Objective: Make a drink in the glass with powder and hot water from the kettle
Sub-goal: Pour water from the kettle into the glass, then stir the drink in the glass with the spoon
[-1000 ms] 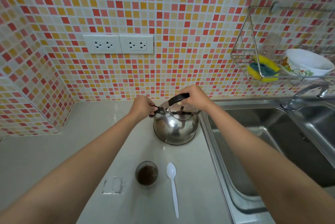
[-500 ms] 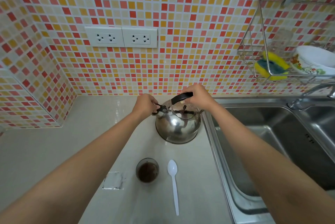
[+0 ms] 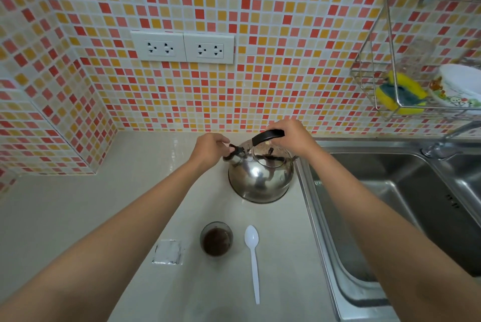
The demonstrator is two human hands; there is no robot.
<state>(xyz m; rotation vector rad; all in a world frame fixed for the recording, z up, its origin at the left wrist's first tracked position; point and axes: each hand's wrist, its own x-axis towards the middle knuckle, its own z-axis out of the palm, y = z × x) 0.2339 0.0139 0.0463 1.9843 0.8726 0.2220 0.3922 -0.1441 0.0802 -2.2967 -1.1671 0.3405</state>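
- Steel kettle stands upright on the counter beside the sink, spout pointing left.
- Right hand grips its black handle; left hand pinches the spout cap.
- Glass holds brown powder.

The wall of small red, orange and yellow square tiles holds two white plug sockets. Below lies a smooth cream counter beside a shiny steel sink.
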